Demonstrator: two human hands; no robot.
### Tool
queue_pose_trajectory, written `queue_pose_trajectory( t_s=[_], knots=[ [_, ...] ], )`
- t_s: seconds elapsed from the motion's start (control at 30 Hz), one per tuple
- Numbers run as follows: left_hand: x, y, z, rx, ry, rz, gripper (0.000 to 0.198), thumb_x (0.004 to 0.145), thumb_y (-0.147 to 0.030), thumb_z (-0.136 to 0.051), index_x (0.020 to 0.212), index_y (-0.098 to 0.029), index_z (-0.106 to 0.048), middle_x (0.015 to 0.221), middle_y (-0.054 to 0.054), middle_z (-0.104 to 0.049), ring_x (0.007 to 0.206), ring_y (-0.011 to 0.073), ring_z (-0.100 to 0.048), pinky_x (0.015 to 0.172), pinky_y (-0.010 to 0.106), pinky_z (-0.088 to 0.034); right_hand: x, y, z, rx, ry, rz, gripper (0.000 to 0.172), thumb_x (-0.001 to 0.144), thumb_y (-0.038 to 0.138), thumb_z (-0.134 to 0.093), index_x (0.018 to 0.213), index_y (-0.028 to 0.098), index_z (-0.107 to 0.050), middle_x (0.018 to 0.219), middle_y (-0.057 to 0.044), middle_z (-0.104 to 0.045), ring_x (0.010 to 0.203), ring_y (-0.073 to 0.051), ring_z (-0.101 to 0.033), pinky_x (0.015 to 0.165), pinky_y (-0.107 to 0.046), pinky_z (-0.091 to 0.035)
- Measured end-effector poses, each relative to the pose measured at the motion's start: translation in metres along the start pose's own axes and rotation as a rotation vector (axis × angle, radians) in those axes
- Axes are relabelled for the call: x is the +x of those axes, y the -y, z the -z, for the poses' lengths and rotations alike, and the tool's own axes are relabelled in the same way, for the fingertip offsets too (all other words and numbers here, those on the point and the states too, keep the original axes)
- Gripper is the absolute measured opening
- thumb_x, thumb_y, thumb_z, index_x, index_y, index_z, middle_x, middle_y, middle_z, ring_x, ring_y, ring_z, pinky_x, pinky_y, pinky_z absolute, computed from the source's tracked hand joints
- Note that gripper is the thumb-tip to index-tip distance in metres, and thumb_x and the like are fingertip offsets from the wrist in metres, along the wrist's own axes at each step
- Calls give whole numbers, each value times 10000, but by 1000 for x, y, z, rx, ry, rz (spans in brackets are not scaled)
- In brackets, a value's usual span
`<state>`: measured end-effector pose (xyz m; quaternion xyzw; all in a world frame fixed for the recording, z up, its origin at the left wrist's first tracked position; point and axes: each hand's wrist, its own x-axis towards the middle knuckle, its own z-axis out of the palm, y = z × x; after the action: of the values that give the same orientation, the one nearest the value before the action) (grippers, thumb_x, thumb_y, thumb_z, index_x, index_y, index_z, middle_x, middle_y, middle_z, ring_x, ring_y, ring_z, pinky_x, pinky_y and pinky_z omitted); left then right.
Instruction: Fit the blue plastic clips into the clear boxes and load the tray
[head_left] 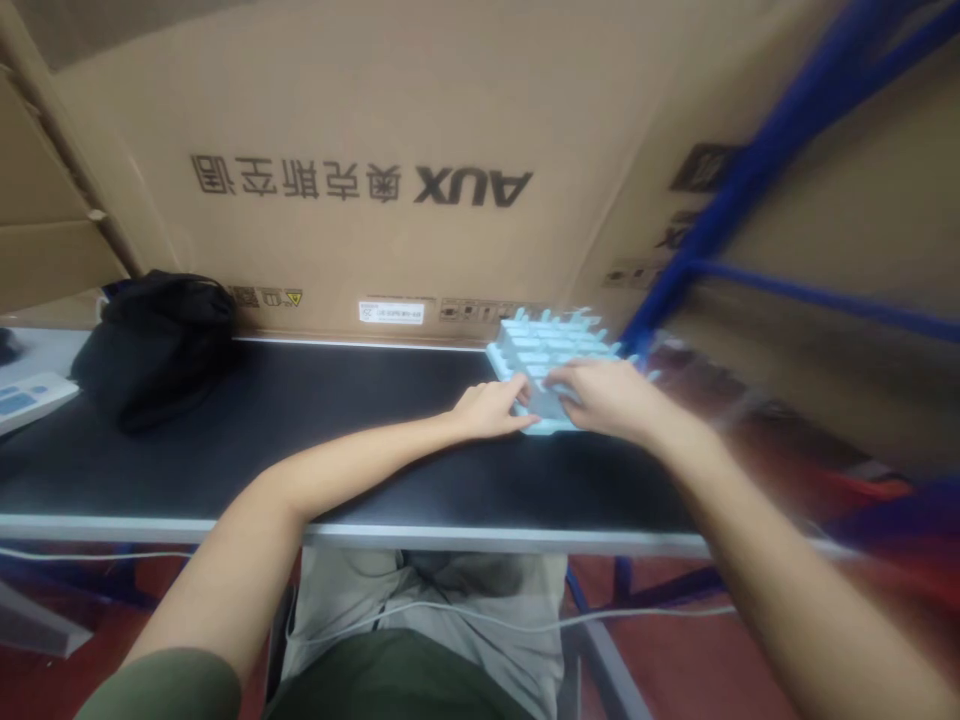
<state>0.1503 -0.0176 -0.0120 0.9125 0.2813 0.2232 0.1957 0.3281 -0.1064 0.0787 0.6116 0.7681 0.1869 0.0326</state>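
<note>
A light-blue plastic rack (534, 345) with tiered rows and upright prongs stands at the right part of the black table top. My left hand (491, 408) holds its front left corner, thumb low along the front and fingers curled at the side. My right hand (611, 398) is at the front right of the rack, its fingers bent down and drawn together against it. Motion blur and the hand itself hide what is between those fingertips.
A large cardboard box (337, 100) stands right behind the table (360, 400). A black cloth bag (161, 340) lies at the left, next to a white and blue item (34, 400). A blue metal frame (720, 200) slants up at the right. A white cable (450, 607) hangs below the table edge.
</note>
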Motion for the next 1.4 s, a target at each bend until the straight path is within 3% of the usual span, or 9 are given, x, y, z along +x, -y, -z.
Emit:
queue_pose_trajectory(
  t_s=[0.3,0.47,0.6,0.7,0.8,0.9,1.03,1.2,1.4],
  knots=[
    [-30,14,20,98,-25,-18,378,961,-543,-674,1183,-254,-574,1104,4,-754,928,208,-745,757,287,-534,7,35,29,30,63,20,406,908,264,-550,1231,194,-786,1168,-140,-781,1040,-297,-749,806,-327,-498],
    [-64,29,38,281,-1,-150,305,1050,-512,-525,986,-225,-606,1049,14,-699,868,168,-688,673,243,-440,13,59,36,106,21,65,383,930,312,-563,1207,198,-802,1158,-142,-783,1023,-308,-748,817,-344,-508],
    [-97,45,59,340,-3,-232,346,1058,-521,-488,993,-211,-630,1036,21,-655,796,135,-634,654,240,-431,19,86,42,222,-40,122,348,949,378,-603,1160,186,-802,1117,-147,-785,1038,-335,-743,874,-391,-523],
    [-119,58,77,372,-24,-238,374,1062,-518,-475,941,-209,-648,1023,17,-649,764,120,-610,665,235,-440,25,96,54,430,-67,244,494,945,416,-643,1386,198,-684,1136,-124,-787,1039,-305,-748,908,-399,-548],
    [-138,71,95,411,-22,-237,398,1054,-515,-503,864,-199,-655,1004,19,-663,728,112,-599,645,235,-424,34,80,60,677,-205,320,701,945,456,-650,1579,214,-474,1249,-134,-754,1098,-283,-734,950,-424,-574],
    [-154,85,112,449,-40,-201,406,1048,-503,-524,816,-195,-652,1024,26,-680,749,120,-613,643,239,-413,47,36,37,801,-445,115,732,928,487,-641,1572,204,-441,1325,-168,-704,1129,-305,-711,980,-488,-577],
    [-172,105,135,465,-53,-126,424,1046,-520,-523,798,-200,-647,1041,22,-687,768,128,-626,662,242,-421,63,-35,-40,713,-602,-457,906,735,376,-753,1520,54,-435,1406,-286,-604,1314,-412,-590,1128,-579,-467],
    [-179,129,155,485,-61,-17,448,1045,-548,-496,806,-206,-660,1157,23,-699,811,134,-657,719,252,-466,72,-83,-117,737,-340,-916,999,707,347,-785,1532,-14,-352,1512,-359,-494,1412,-400,-529,1144,-435,-460],
    [-176,148,160,485,-77,110,470,1070,-550,-387,893,-234,-685,1388,34,-665,1119,213,-698,871,301,-550,84,-87,-132,728,-170,-972,754,793,360,-745,1391,-37,-514,1269,-339,-674,1192,-380,-688,971,-406,-556]
  ],
)
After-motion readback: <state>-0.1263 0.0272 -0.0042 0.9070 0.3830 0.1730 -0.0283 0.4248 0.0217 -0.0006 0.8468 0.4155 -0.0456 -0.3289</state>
